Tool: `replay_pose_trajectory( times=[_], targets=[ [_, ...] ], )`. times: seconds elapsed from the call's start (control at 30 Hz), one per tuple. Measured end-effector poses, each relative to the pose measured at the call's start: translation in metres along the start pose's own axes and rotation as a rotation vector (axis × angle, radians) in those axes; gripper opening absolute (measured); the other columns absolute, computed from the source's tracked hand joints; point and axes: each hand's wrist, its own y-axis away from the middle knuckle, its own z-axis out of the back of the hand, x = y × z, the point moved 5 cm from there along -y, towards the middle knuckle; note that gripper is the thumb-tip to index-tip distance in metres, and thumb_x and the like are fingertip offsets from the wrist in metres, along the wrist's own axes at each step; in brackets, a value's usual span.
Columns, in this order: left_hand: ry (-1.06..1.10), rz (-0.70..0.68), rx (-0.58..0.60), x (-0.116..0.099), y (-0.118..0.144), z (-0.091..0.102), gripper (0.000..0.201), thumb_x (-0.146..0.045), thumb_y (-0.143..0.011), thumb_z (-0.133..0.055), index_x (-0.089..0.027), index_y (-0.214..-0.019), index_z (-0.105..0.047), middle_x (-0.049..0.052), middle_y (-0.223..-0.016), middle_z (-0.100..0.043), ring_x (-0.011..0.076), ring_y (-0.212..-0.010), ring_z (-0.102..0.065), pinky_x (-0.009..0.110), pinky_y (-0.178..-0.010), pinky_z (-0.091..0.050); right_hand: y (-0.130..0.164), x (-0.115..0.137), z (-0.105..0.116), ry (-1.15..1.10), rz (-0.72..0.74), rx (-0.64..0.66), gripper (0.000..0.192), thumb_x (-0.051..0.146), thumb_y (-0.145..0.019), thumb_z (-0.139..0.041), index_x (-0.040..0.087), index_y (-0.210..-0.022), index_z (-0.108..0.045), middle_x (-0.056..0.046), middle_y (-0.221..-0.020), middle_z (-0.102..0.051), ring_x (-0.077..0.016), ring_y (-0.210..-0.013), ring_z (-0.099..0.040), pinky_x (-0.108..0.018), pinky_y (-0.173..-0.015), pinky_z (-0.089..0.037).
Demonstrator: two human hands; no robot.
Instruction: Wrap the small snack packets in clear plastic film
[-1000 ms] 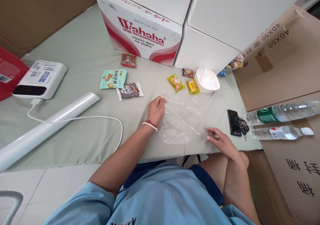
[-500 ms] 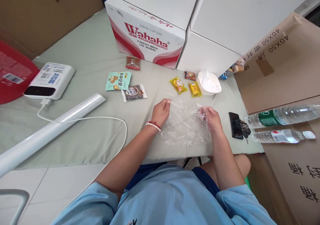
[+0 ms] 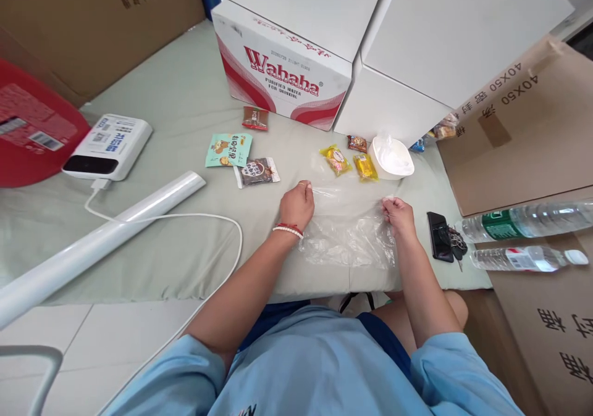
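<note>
the clear, crinkled plastic bag [image 3: 347,234] lies flat on the pale green cloth-covered table [image 3: 185,113], near its front edge, stretched between our two hands. going by size, the biggest things about it are the white and red cardboard water carton [image 3: 285,73] and the plain white boxes [image 3: 417,52] at the back, then the long white roll of film [image 3: 102,243] lying to the left, with a white charging cable [image 3: 185,220] looping past it. smaller are the two clear plastic water bottles [image 3: 528,240] on the right, a white plastic bowl [image 3: 391,158] just beyond the bag, and a black phone with keys [image 3: 442,237] beside our right wrist. smallest are the snack packets: two yellow ones [image 3: 349,162] next to the bowl, a mint green one [image 3: 228,149] and a dark brown one [image 3: 257,172] further left.

our left hand [image 3: 296,205] is closed in a pinch on the bag's far left corner; our right hand [image 3: 399,215] is curled shut on the far right corner. we think both grips catch only one layer of film, though the view is too glossy to be sure.

the film is thin and slippery, so we judge it could slide out of either pinch, or tear if the two hands pull apart too hard. a wide sweep could also knock the bowl or the yellow packets.
</note>
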Motion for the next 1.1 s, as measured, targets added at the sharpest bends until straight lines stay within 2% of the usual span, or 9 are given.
replay_pose_trajectory(
  times=[0.1,0.3,0.43,0.53,0.7,0.83,0.93,1.03,1.1],
  targets=[
    [-0.032,0.037,-0.018,0.002,0.000,0.004,0.040,-0.029,-0.101,-0.042,-0.019,-0.133,-0.064,0.015,-0.118,-0.075,0.0310,-0.105,-0.071,0.042,-0.093,-0.052,-0.009,-0.011,-0.001,0.052,0.003,0.030,0.043,0.060,-0.066,-0.072,0.021,-0.074,-0.057,0.001,-0.062,-0.059,-0.0107,-0.050,-0.042,-0.023,-0.042,-0.030],
    [-0.068,-0.155,-0.375,-0.014,0.016,0.023,0.046,-0.024,-0.094,-0.051,-0.012,-0.137,-0.062,0.021,-0.131,-0.063,0.0356,-0.128,-0.056,0.051,-0.108,-0.043,-0.015,0.000,0.010,0.223,0.099,0.010,0.038,0.048,-0.072,-0.072,0.019,-0.095,-0.068,-0.007,-0.087,-0.070,-0.0184,-0.072,-0.058,-0.031,-0.064,-0.050],
    [-0.152,-0.450,-0.173,-0.031,0.030,0.001,0.038,-0.024,-0.100,-0.044,-0.022,-0.125,-0.071,0.014,-0.135,-0.066,0.0314,-0.145,-0.044,0.055,-0.124,-0.024,0.013,0.034,0.021,0.518,0.479,-0.124,0.049,0.046,-0.087,-0.062,0.018,-0.127,-0.066,-0.018,-0.130,-0.063,-0.0310,-0.113,-0.059,-0.047,-0.091,-0.055],
    [-0.236,-0.493,0.008,-0.029,0.035,-0.024,0.044,-0.033,-0.100,-0.047,-0.022,-0.139,-0.064,0.014,-0.156,-0.053,0.0334,-0.157,-0.028,0.063,-0.128,-0.007,0.043,0.031,0.008,0.621,0.689,0.015,0.055,0.048,-0.099,-0.050,0.020,-0.146,-0.055,-0.019,-0.148,-0.054,-0.0331,-0.137,-0.049,-0.056,-0.109,-0.046],
    [-0.310,-0.383,0.106,-0.019,0.034,-0.042,0.058,-0.043,-0.102,-0.043,-0.019,-0.154,-0.049,0.018,-0.169,-0.033,0.0341,-0.158,-0.025,0.070,-0.126,-0.002,0.049,-0.013,-0.002,0.778,0.674,0.298,0.058,0.053,-0.102,-0.044,0.019,-0.148,-0.055,-0.018,-0.158,-0.048,-0.0343,-0.148,-0.040,-0.061,-0.122,-0.030],
    [-0.317,-0.366,0.127,-0.022,0.033,-0.043,0.059,-0.045,-0.102,-0.042,-0.020,-0.155,-0.047,0.018,-0.170,-0.029,0.0328,-0.160,-0.020,0.070,-0.126,0.001,0.017,0.015,0.001,0.739,0.592,0.290,0.053,0.058,-0.099,-0.047,0.019,-0.127,-0.070,-0.018,-0.131,-0.068,-0.0348,-0.124,-0.062,-0.059,-0.110,-0.046],
    [-0.306,-0.356,0.123,-0.024,0.033,-0.044,0.059,-0.045,-0.102,-0.043,-0.018,-0.155,-0.047,0.019,-0.170,-0.029,0.0330,-0.160,-0.019,0.073,-0.125,0.000,0.002,0.073,-0.040,0.635,0.605,0.359,0.043,0.055,-0.099,-0.052,0.023,-0.115,-0.074,-0.012,-0.114,-0.074,-0.0294,-0.102,-0.069,-0.050,-0.095,-0.055],
    [-0.286,-0.363,0.124,-0.024,0.033,-0.044,0.057,-0.045,-0.102,-0.044,-0.018,-0.153,-0.050,0.018,-0.169,-0.033,0.0334,-0.159,-0.021,0.074,-0.125,-0.002,0.016,0.127,-0.126,0.579,0.808,0.587,0.036,0.049,-0.101,-0.054,0.025,-0.116,-0.075,-0.009,-0.113,-0.075,-0.0285,-0.105,-0.069,-0.047,-0.101,-0.052],
    [-0.269,-0.357,0.135,-0.024,0.032,-0.044,0.054,-0.044,-0.102,-0.045,-0.020,-0.149,-0.054,0.017,-0.165,-0.041,0.0349,-0.157,-0.027,0.074,-0.125,-0.003,0.036,0.148,-0.189,0.577,0.987,0.725,0.042,0.045,-0.097,-0.062,0.024,-0.134,-0.068,-0.010,-0.133,-0.068,-0.0313,-0.124,-0.061,-0.050,-0.111,-0.046]
  ],
)
